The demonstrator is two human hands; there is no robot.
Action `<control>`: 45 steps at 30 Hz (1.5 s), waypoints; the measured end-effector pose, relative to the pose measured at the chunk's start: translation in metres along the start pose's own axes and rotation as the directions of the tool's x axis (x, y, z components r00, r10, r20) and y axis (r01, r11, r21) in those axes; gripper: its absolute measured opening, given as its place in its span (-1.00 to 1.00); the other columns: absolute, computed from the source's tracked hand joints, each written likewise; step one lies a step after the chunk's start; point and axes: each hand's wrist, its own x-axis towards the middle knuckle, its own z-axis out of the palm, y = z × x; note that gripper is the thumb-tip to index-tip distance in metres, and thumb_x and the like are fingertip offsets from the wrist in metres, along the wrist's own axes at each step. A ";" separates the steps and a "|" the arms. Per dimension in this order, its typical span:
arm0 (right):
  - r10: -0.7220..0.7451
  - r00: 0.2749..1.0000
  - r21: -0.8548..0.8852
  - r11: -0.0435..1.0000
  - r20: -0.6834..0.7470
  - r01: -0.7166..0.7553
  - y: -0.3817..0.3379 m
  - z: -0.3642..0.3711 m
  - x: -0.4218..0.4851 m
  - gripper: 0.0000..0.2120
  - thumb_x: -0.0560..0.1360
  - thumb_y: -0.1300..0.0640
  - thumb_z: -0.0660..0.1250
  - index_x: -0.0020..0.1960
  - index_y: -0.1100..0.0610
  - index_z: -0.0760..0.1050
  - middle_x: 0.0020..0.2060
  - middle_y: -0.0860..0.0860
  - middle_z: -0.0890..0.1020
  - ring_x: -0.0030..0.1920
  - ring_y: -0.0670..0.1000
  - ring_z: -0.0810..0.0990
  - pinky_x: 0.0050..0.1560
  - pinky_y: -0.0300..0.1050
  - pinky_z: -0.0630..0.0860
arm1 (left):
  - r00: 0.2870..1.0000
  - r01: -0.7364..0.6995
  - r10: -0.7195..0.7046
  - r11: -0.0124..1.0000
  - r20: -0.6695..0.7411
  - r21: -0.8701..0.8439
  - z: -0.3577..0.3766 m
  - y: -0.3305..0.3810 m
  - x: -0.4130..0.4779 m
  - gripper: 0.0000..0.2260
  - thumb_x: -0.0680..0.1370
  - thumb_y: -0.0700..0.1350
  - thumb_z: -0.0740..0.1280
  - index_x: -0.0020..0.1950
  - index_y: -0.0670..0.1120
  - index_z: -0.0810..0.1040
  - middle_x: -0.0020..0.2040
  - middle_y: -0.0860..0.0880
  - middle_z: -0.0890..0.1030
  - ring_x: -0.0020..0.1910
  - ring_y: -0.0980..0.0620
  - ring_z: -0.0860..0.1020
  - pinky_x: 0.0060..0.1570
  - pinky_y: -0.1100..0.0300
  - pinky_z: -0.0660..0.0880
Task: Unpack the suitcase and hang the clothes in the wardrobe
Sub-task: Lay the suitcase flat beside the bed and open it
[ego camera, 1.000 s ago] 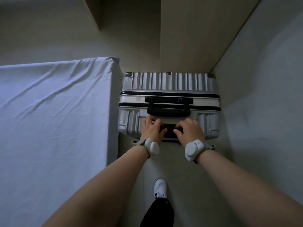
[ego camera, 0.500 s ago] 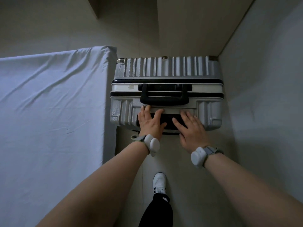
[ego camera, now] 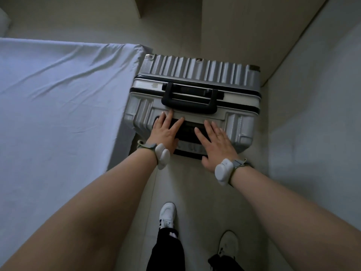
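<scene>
A bed (ego camera: 58,118) under a creased pale blue sheet fills the left side, and a plain grey wall (ego camera: 316,133) takes up the right. Between them a strip of light floor (ego camera: 195,184) runs from near to far. The suitcase (ego camera: 197,71), silver with a ribbed hard shell, stands closed on that floor at the far end of the strip, its left edge just beside the corner of the bed. Two bare forearms reach in from the near edge toward it. The left grip (ego camera: 166,132) lies flat on the near part of the suitcase top, fingers straight and spread, curled round nothing. The right grip (ego camera: 216,141) lies flat just to the right of it in the same open way, both over a dark recessed panel. The black carry handle (ego camera: 188,106) sits just beyond the fingertips, untouched. A white wrist device (ego camera: 163,156) is strapped to the left wrist, and a second one (ego camera: 223,171) to the right. Two white shoes (ego camera: 167,214) stand on the near floor below black trouser legs
</scene>
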 end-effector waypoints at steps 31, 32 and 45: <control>0.271 0.928 0.414 0.898 -0.254 -0.149 -0.112 0.052 -0.061 -0.24 0.49 -0.14 0.25 0.53 0.17 0.02 0.44 0.24 0.26 0.47 0.20 0.17 0.49 0.06 -0.04 | 0.895 0.434 -0.444 0.890 -0.045 -0.137 0.048 -0.016 -0.163 -0.18 0.45 0.39 0.07 0.53 0.04 -0.18 0.55 -0.05 -0.13 0.52 -0.14 -0.16 0.48 -0.09 -0.18; 0.247 0.934 0.387 0.912 -0.257 -0.135 -0.111 0.052 -0.064 -0.23 0.49 -0.16 0.23 0.53 0.17 0.02 0.44 0.24 0.25 0.47 0.20 0.17 0.49 0.06 -0.04 | 0.886 0.452 -0.462 0.880 -0.034 -0.147 0.049 -0.013 -0.169 -0.19 0.45 0.39 0.07 0.53 0.04 -0.19 0.55 -0.05 -0.14 0.52 -0.14 -0.16 0.48 -0.09 -0.18; 0.452 0.883 0.423 0.830 -0.130 -0.363 -0.133 0.052 -0.098 -0.18 0.48 -0.29 0.15 0.55 0.06 -0.10 0.52 0.20 0.02 0.53 0.15 -0.09 0.50 0.09 -0.10 | 0.903 0.407 -0.425 0.893 -0.062 -0.193 0.058 0.029 -0.229 -0.40 0.49 0.26 0.16 0.46 0.08 0.09 0.23 -0.04 0.30 0.19 -0.07 0.29 0.26 0.06 0.17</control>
